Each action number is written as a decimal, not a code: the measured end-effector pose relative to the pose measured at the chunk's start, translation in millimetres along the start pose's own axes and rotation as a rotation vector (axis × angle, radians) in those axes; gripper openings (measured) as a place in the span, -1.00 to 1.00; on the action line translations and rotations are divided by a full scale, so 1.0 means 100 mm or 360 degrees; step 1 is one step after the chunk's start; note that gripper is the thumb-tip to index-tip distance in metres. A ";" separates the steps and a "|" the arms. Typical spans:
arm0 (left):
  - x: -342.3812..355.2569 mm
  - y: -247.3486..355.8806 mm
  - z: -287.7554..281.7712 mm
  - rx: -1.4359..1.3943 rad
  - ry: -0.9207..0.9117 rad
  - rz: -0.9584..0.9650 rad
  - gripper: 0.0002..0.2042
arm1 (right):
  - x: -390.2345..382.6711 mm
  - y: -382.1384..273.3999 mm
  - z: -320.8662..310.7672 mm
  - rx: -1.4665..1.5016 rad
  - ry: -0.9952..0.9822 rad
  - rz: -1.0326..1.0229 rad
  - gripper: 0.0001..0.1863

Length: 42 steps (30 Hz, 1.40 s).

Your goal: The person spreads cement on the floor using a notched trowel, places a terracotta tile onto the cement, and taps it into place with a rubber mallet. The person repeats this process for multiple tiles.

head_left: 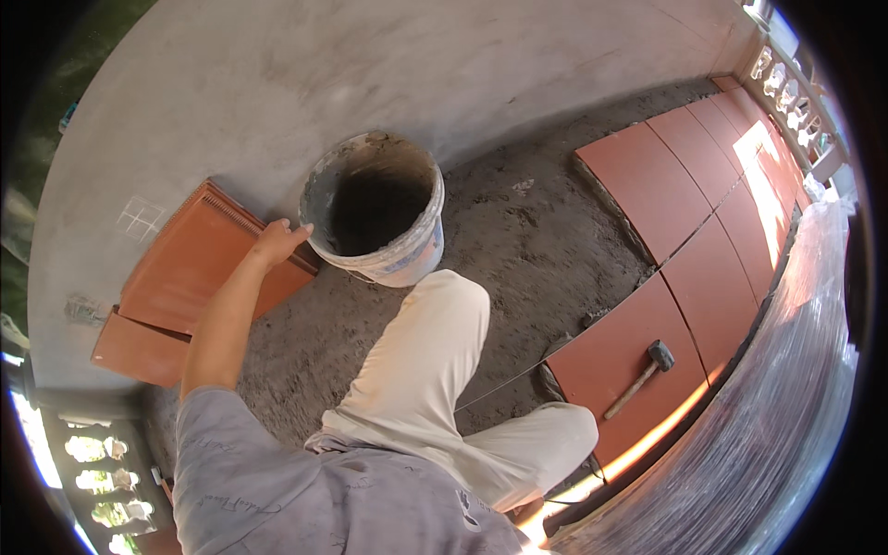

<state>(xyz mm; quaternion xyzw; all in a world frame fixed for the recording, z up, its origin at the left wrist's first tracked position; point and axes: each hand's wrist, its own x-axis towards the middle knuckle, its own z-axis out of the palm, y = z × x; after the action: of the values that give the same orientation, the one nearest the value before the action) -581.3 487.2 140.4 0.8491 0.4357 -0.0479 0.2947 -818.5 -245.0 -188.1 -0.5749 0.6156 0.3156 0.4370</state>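
Observation:
My left hand reaches forward with its fingertips at the near-left rim of a mortar-smeared white bucket. The fingers look closed on the rim, though their far side is hidden. Dark grey residue coats the bucket's inside, and its mouth leans toward me. Just behind my left hand and forearm, a stack of terracotta tiles rests against the wall. My right hand does not show; a bit of skin below my bent knee is too cut off to identify.
Grey mortar covers the floor. Laid terracotta tiles run along the right, with a rubber mallet on one. A thin string stretches near my knee. Plastic-wrapped material stands at right, the plastered wall ahead.

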 end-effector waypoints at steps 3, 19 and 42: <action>0.46 -0.15 0.20 -0.0345 0.0063 -0.0205 -0.20 | -0.43 0.02 0.03 -0.0197 0.0177 -0.0266 -0.78; 0.81 -0.34 0.66 -0.1255 -0.0013 0.0053 -0.42 | -3.01 -2.14 -0.56 -0.1276 0.1349 -0.1338 -0.70; 0.70 -0.33 0.62 -0.0968 0.0225 -0.0323 -0.38 | -2.87 -8.04 3.41 -0.2398 0.0979 -0.1882 -0.65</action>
<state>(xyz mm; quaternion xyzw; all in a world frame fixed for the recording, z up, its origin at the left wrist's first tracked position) -552.5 518.1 50.7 0.6756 0.5318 0.1144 0.4977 19.7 70.4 19.0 -0.9714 -0.0426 0.1928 -0.1319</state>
